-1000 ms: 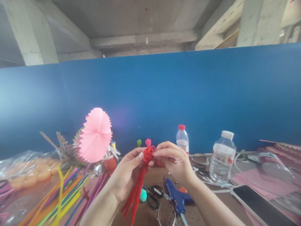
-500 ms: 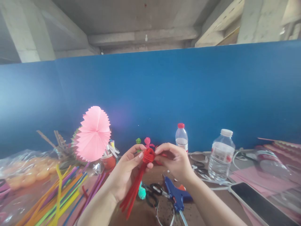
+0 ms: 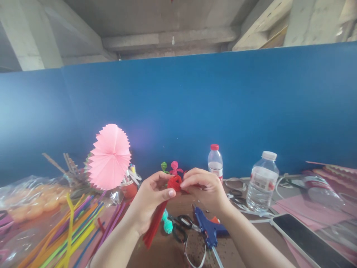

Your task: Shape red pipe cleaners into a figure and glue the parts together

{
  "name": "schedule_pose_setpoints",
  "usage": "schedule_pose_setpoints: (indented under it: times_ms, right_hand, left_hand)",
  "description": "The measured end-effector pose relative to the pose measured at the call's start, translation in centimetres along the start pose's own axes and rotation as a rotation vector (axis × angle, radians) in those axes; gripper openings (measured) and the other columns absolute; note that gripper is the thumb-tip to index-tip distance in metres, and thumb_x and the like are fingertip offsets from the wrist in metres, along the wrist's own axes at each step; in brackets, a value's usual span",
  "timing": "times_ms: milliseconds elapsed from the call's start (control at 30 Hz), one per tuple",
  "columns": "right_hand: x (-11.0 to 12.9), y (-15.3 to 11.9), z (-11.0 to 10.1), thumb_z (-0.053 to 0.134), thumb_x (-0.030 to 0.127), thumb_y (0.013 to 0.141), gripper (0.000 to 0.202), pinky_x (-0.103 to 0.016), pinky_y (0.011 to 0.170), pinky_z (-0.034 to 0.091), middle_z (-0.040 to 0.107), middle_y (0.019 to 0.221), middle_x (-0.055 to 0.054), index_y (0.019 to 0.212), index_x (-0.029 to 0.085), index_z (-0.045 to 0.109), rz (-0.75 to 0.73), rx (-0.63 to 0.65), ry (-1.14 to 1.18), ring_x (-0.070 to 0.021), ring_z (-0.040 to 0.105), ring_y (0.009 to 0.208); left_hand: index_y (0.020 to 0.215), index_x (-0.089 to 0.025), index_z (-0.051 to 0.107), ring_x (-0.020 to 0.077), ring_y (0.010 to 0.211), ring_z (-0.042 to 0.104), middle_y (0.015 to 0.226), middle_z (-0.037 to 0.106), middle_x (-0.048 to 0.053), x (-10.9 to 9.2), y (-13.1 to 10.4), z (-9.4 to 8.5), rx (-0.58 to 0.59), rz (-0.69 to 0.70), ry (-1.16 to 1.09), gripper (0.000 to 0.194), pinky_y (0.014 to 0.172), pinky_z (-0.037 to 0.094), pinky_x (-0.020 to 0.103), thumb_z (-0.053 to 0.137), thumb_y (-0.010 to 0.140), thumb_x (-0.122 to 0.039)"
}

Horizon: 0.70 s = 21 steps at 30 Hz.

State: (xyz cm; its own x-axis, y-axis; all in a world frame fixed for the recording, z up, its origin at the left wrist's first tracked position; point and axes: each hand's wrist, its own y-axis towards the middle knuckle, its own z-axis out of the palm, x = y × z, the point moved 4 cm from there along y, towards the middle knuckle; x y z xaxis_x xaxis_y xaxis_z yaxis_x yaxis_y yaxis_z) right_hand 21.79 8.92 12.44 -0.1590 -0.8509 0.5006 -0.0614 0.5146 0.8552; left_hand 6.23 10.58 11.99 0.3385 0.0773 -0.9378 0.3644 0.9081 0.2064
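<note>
A bundle of red pipe cleaners (image 3: 156,224) is in my hands, wound into a round knot at its top, with long straight ends hanging down to the left. My left hand (image 3: 154,199) pinches the bundle just under the knot between thumb and fingers. At the knot's right side, my right hand (image 3: 205,190) has its fingertips pressed together; whether a strand is between them is hidden. Behind the hands stand a small pink pipe-cleaner figure (image 3: 174,167) and a green one (image 3: 164,166). A turquoise one (image 3: 167,224) lies below the hands.
Black scissors (image 3: 180,232) and a blue glue gun (image 3: 208,227) lie beneath my hands. Loose coloured pipe cleaners (image 3: 69,230) and a pink paper fan (image 3: 111,158) are at left. Two water bottles (image 3: 262,186) (image 3: 215,163) and a phone (image 3: 309,242) are at right, before a blue partition (image 3: 178,100).
The red bundle has turned slightly, and its hanging ends have drawn closer together. My left thumb has shifted right, lower across the knot. The right fingers stay at the knot's right side.
</note>
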Motion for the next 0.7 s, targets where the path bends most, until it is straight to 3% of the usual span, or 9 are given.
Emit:
schedule_pose_setpoints:
  times_ms: [167, 433, 567, 700]
  right_hand:
    - [0.1, -0.3, 0.3, 0.068, 0.011, 0.076, 0.015, -0.023, 0.056, 0.052, 0.069, 0.076, -0.002, 0.070, 0.023, 0.074, -0.007, 0.016, -0.016, -0.0134, 0.065, 0.065]
    - [0.6, 0.0, 0.0, 0.073, 0.019, 0.074, 0.008, -0.028, 0.064, 0.053, 0.066, 0.077, -0.002, 0.070, 0.021, 0.066, -0.011, 0.051, -0.011, -0.0157, 0.063, 0.071]
    - [-0.1, -0.1, -0.4, 0.078, 0.029, 0.069, 0.022, -0.030, 0.069, 0.050, 0.066, 0.084, -0.003, 0.080, 0.020, 0.061, 0.090, 0.111, -0.033, -0.0177, 0.062, 0.079]
    - [-0.7, -0.3, 0.0, 0.076, 0.032, 0.071, 0.019, -0.023, 0.058, 0.045, 0.064, 0.070, 0.001, 0.075, 0.019, 0.064, 0.249, 0.255, -0.069, -0.0132, 0.057, 0.064]
  left_hand:
    - [0.075, -0.015, 0.067, 0.0123, 0.067, 0.064, 0.070, 0.071, -0.001, -0.6, 0.0, 0.1, -0.056, 0.083, 0.154, 0.024, 0.062, 0.049, 0.019, 0.083, 0.059, -0.010]
    - [0.077, -0.018, 0.067, 0.0132, 0.070, 0.064, 0.075, 0.072, 0.001, -0.9, -0.3, -0.4, 0.008, 0.206, 0.335, 0.021, 0.066, 0.049, 0.021, 0.080, 0.062, -0.012]
    - [0.076, -0.018, 0.068, 0.0172, 0.070, 0.065, 0.080, 0.073, 0.005, -1.2, -0.6, -0.2, 0.032, 0.278, 0.379, 0.023, 0.065, 0.051, 0.026, 0.081, 0.059, -0.011]
    - [0.077, -0.018, 0.069, 0.0181, 0.074, 0.065, 0.081, 0.073, 0.005, -1.2, -0.5, 0.1, 0.053, 0.271, 0.347, 0.023, 0.069, 0.051, 0.028, 0.081, 0.059, -0.011]
